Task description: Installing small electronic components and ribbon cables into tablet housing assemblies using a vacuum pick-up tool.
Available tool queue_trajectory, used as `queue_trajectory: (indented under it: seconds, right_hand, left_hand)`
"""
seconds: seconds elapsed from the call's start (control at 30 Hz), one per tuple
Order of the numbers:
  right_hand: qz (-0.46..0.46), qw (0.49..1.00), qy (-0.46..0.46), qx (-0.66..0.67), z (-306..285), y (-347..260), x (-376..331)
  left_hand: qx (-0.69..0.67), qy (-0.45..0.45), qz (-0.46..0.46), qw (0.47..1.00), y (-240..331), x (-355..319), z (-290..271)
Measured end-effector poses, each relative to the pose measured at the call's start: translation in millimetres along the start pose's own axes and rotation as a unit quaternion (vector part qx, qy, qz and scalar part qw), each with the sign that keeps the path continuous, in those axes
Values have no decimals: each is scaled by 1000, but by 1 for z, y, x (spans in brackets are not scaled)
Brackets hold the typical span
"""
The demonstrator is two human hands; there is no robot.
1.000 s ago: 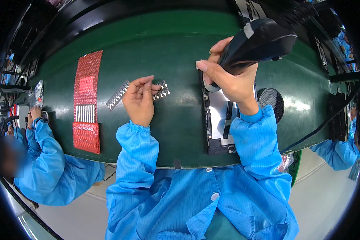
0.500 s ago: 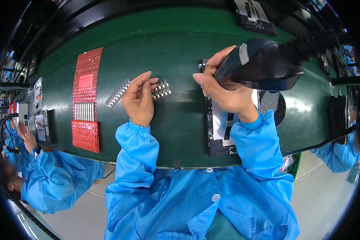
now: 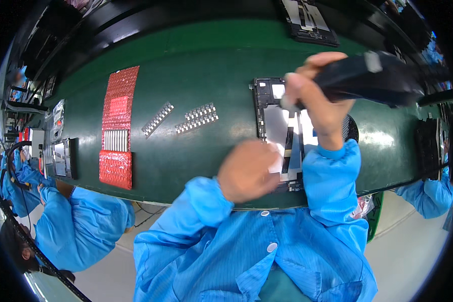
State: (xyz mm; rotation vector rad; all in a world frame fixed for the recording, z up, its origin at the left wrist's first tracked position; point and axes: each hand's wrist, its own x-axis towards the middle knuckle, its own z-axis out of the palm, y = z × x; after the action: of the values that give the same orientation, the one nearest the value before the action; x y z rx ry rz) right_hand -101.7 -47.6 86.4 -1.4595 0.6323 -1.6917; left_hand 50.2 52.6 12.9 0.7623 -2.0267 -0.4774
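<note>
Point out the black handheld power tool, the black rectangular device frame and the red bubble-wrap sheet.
black handheld power tool (image 3: pixel 372 78): head view, middle of body.
black rectangular device frame (image 3: pixel 259 108): head view, left edge.
red bubble-wrap sheet (image 3: pixel 120 98): head view, upper half.

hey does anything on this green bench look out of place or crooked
Nothing looks damaged or spilled. The small grey component strips lie loose at slight angles beside the red bubble-wrap sheet. The left hand is blurred.

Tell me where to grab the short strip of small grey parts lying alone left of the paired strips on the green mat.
Pinch the lone strip across its narrow width near the middle, coming straight down from above. It lies flat and diagonal with bare green mat along both long edges, apart from the paired strips and red bubble-wrap sheet, so fingers probably fit either side.
</note>
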Motion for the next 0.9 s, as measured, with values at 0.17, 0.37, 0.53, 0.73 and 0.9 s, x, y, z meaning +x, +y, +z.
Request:
queue_trajectory:
  seconds: [0.17, 0.37, 0.53, 0.73, 0.9]
  right_hand:
    - [-25, 998, 36, -34, -45, -19, 3]
    - [18, 994, 105, -39, -82, -34, -28]
    - [83, 994, 76, -5, -84, -25, -48]
    - [153, 988, 20, 10, -79, -14, -61]
    - [207, 976, 37, 54, -74, -15, -68]
  left_hand:
    - [70, -149, 83, 983, 28, -16, 34]
    - [171, -106, -33, 979, -14, 8, 15]
    - [290, -105, -70, 949, -93, 61, -27]
    - [446, -108, -124, 880, -178, 132, -67]
    - [407, -185, -121, 886, -182, 170, -40]
